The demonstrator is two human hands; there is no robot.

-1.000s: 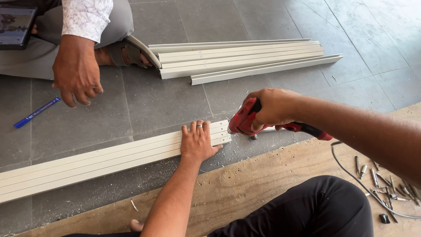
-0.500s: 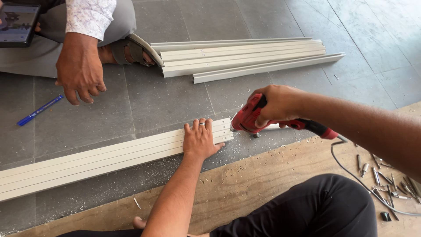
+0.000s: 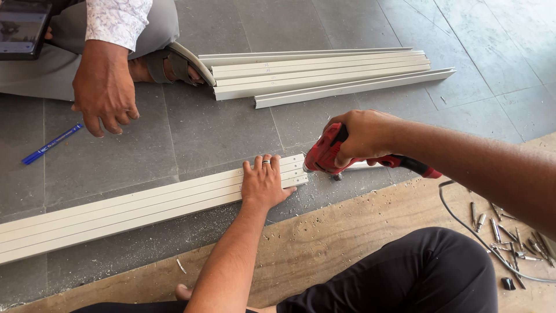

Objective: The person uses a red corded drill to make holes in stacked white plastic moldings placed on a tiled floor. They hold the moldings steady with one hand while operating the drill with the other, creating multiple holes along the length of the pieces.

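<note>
The left hand [image 3: 263, 184] presses flat, fingers spread, on the white rails [image 3: 133, 208] on the floor. The right hand [image 3: 362, 134] grips the red drill [image 3: 325, 155] at their end. A slip could hit those fingers.

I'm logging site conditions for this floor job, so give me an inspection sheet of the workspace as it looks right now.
Surface: grey tiled floor with a bare wooden strip nearer the person; pale shavings scattered on both.
Job's things: long white channel profiles lying flat; red power tool at their cut end.
Clutter: blue pen on the tiles; loose bits on the wood.
Grips: left hand pressed flat on the profiles; right hand closed round the tool.
Cables: grey cord curving across the wood.
Surroundings: second stack of white profiles further off; another person's hand resting on the tiles.
</note>
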